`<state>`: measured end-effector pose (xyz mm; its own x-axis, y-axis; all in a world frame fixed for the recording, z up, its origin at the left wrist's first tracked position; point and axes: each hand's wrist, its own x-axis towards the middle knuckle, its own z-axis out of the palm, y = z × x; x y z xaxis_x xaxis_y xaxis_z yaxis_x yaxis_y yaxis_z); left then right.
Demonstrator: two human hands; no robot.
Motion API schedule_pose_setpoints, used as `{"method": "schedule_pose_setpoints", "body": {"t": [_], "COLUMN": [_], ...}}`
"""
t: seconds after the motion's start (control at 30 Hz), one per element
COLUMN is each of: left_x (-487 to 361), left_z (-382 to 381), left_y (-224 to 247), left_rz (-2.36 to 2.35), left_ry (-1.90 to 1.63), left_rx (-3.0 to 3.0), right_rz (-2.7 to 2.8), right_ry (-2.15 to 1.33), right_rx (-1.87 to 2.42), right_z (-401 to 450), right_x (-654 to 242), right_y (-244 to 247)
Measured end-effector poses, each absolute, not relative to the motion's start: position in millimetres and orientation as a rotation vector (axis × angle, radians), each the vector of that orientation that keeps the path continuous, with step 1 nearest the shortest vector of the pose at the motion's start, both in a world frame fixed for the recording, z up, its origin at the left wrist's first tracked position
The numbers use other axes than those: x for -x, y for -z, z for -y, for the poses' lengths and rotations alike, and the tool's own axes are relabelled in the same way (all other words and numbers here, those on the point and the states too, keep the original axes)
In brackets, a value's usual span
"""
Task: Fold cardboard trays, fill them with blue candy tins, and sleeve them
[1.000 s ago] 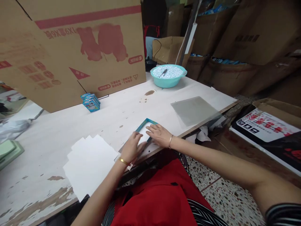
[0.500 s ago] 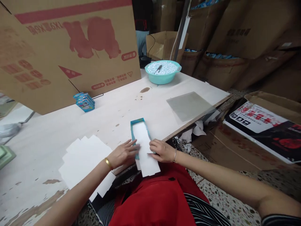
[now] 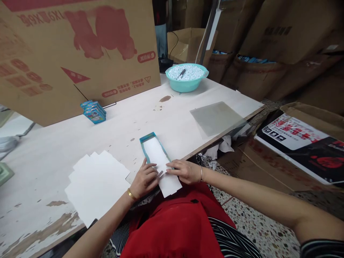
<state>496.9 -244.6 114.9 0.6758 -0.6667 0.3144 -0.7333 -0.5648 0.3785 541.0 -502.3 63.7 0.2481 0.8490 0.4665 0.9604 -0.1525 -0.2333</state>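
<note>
blue box [image 3: 155, 151] points lengthwise away and leftward

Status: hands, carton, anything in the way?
Left hand and right hand on opposite sides of carton. Blue far wall up, white near flap extended. White sheets left of carton, apparently not blocking.

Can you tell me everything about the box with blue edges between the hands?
The box is long and narrow, white inside, with low blue walls along its far end and sides. It looks like thin card. The far end is folded up, while a white flap at the near end sticks out toward the person. It lies slanted at the edge of the table. The left hand is at its left side; the right hand touches its right. Its underside is hidden.
</note>
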Motion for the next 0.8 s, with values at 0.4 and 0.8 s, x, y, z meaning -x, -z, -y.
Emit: {"method": "schedule_pose_setpoints", "body": {"t": [0.4,0.8], "left_x": [-491,-493], "left_z": [249,288], "left_y": [-112,-119], "left_rz": [0.732,0.621], "left_ry": [0.062,-0.229], "left_rx": [-2.318,-2.846], "right_rz": [0.956,1.078], "right_ry": [0.232,0.449], "right_rx": [1.87,2.174], "right_z": [474,474], "right_x": [-526,-520], "right_y": [-66,-53]}}
